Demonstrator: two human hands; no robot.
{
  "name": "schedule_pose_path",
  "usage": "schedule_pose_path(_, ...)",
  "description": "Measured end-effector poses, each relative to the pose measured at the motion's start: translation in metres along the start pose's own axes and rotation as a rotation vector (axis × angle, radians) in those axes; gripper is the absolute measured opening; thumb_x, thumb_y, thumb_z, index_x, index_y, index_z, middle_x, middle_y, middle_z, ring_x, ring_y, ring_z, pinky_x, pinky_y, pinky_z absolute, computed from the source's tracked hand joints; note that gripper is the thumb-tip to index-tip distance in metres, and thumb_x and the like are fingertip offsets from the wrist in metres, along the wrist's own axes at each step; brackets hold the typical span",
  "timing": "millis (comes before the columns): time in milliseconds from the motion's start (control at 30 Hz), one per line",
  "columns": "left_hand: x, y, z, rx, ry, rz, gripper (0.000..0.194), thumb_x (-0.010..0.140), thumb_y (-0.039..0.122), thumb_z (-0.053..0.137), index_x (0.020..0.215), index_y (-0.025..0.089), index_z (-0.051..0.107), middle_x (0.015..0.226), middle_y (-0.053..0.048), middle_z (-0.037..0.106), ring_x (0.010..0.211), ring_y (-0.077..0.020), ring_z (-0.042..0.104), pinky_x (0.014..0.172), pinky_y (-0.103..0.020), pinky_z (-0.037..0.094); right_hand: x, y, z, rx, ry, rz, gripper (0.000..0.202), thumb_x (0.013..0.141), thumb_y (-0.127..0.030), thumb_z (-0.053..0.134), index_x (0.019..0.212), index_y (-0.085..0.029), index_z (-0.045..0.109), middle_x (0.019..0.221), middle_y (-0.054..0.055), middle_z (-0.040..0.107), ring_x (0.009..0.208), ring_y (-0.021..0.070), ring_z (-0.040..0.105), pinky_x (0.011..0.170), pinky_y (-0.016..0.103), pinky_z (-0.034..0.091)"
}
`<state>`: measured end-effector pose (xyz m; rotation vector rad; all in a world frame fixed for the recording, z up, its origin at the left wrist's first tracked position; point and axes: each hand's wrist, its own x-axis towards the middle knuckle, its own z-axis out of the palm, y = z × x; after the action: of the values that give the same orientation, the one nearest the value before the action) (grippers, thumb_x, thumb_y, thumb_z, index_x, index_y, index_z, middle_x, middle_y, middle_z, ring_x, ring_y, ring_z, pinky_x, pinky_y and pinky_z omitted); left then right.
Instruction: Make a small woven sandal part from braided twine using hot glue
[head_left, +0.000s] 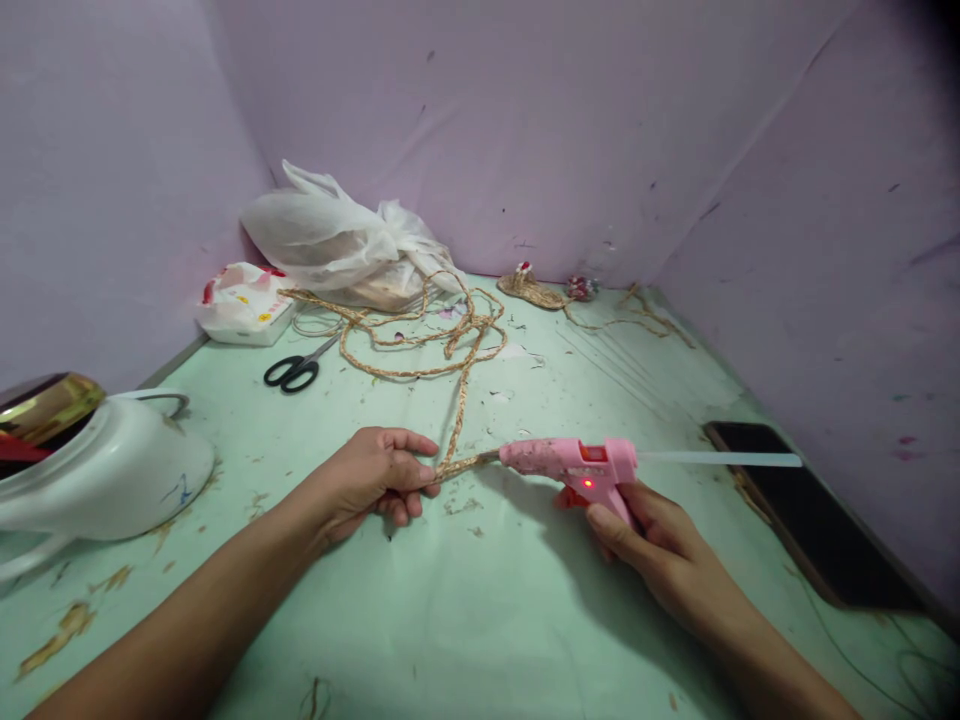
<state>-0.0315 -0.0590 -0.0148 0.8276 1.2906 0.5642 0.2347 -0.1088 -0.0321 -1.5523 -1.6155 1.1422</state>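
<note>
My left hand (379,480) pinches the folded end of a braided straw cord (459,405) between thumb and finger, at the middle of the table. From there the cord runs away from me into loose loops. My right hand (645,535) is wrapped round the handle of a pink glue gun (562,460) with a small red light lit on its side. The gun points left, its nozzle at the short end of the cord; whether they touch is hard to tell. A pale glue stick (720,458) sticks out of its back.
Black-handled scissors (294,372), a tissue pack (247,305) and a white plastic bag (337,240) are at the back left. A white pot (142,470) stands at left, a phone (810,515) lies at right. A woven straw piece (531,290) lies by the back wall.
</note>
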Motion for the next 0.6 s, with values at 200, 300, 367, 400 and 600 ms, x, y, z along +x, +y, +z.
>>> schedule_pose_path(200,-0.0008,0.0002,0.0007,-0.004,0.005,0.001,0.041,0.061,0.017,0.07,0.098,0.009,0.052,0.066,-0.007,0.066,0.041,-0.0084,0.053,0.035,-0.017,0.041,-0.001,-0.0041,-0.0011,-0.007,0.004,0.014,0.033,0.082,-0.044,0.049,0.09,-0.016,0.065,0.057,-0.001,0.048,0.052,0.0142,0.045,0.049,0.025,0.039)
schedule_pose_path(300,-0.0013,-0.0004,0.0012,-0.015,0.01,0.0,0.042,0.06,0.018,0.071,0.096,0.01,0.052,0.066,-0.007,0.067,0.04,-0.0084,0.053,0.035,-0.017,0.04,0.0003,-0.0006,-0.0023,-0.013,0.008,-0.018,0.033,0.082,-0.044,0.049,0.089,-0.016,0.065,0.059,0.0,0.05,0.052,0.0134,0.045,0.048,0.025,0.038)
schedule_pose_path(367,-0.0013,-0.0005,0.0011,-0.018,0.008,0.0,0.042,0.059,0.018,0.072,0.096,0.01,0.052,0.066,-0.007,0.067,0.04,-0.0086,0.053,0.034,-0.017,0.04,0.0012,0.0019,-0.0026,-0.023,0.008,-0.038,0.033,0.082,-0.045,0.049,0.085,-0.016,0.064,0.058,-0.001,0.049,0.05,0.0131,0.044,0.046,0.024,0.036)
schedule_pose_path(400,-0.0012,-0.0004,0.001,-0.017,0.008,0.0,0.042,0.059,0.017,0.072,0.096,0.01,0.052,0.066,-0.007,0.067,0.04,-0.0087,0.053,0.034,-0.017,0.04,0.0014,0.0026,-0.0025,-0.028,0.011,-0.039,0.033,0.082,-0.045,0.049,0.083,-0.016,0.064,0.057,-0.001,0.048,0.05,0.0129,0.044,0.045,0.024,0.035)
schedule_pose_path(600,-0.0013,0.0008,0.001,-0.001,0.011,0.005,0.041,0.062,0.016,0.069,0.098,0.009,0.051,0.066,-0.007,0.067,0.04,-0.0079,0.052,0.034,-0.016,0.04,-0.0004,-0.0005,-0.002,-0.046,0.04,-0.002,0.029,0.082,-0.044,0.05,0.081,-0.017,0.062,0.056,-0.002,0.046,0.049,0.0127,0.043,0.042,0.023,0.032)
